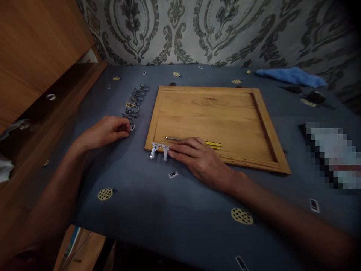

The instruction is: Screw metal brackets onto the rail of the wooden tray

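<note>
A shallow wooden panel with a raised rim lies on the cloth-covered table. Two small silver metal brackets sit side by side at its near left corner, their arms overhanging the edge. My right hand rests on the near rim, fingers stretched out and fingertips at the right-hand bracket. Partly under that hand lies a screwdriver with a yellow handle. My left hand hovers left of the panel, fingers curled together; whatever they hold, if anything, is hidden. Just beyond it stands a row of several grey metal pieces with curved loops.
A blue cloth lies at the far right, with dark objects in front of it. A blurred-out flat item is on the right. Wooden furniture borders the table on the left; a patterned wall covering rises behind.
</note>
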A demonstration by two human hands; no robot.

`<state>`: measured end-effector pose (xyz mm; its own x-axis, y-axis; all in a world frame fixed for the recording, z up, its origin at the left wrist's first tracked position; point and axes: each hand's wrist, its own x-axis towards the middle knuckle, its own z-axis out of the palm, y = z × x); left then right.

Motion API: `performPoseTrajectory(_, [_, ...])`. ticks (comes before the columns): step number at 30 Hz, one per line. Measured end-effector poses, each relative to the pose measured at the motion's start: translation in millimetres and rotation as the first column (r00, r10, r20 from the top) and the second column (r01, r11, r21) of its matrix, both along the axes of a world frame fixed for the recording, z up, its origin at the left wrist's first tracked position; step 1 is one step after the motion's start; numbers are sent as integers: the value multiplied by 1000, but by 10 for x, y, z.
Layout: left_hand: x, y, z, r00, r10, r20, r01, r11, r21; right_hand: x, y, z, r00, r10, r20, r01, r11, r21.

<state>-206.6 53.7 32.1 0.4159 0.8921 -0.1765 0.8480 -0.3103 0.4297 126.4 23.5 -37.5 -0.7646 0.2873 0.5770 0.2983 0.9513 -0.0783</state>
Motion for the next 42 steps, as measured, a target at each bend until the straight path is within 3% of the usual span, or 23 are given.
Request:
performPoseTrajectory(3, [26, -1, -5, 997, -58, 50, 61, 997, -57, 4, -3, 5, 1000, 11, -3, -11, 1000, -9])
performPoseTrajectory(7, [22, -11, -15, 996, -86, -3, 85, 994, -62, 2, -5, 9, 1000, 7, -1, -7, 1000, -18])
performPoseTrajectory(12, [120, -103, 36, 996, -61, -73, 70, 989, 133, -9, -1, 0, 1000, 8, -15, -8, 1000, -11])
performPoseTrajectory(17, [393, -258, 117, 973, -225, 48, 219, 970, 102, -8, 0, -11, 1000, 13, -28, -14, 1000, -9])
performPoseTrajectory(20, [538, -333, 100, 960, -278, 15, 276, 957, 87, -6, 5, -12, 999, 28, -46, -28, 1000, -10])
performPoseTrajectory(27, [638, -361, 15, 957, -286, -51, 290, 951, 105, -25, 7, 7, 999, 12, -44, -12, 1000, 7])
performPoseTrajectory(42, [666, -373, 16, 955, -283, -85, 292, 948, 126, -19, 0, 20, 1000, 7, -22, -7, 1000, 9])
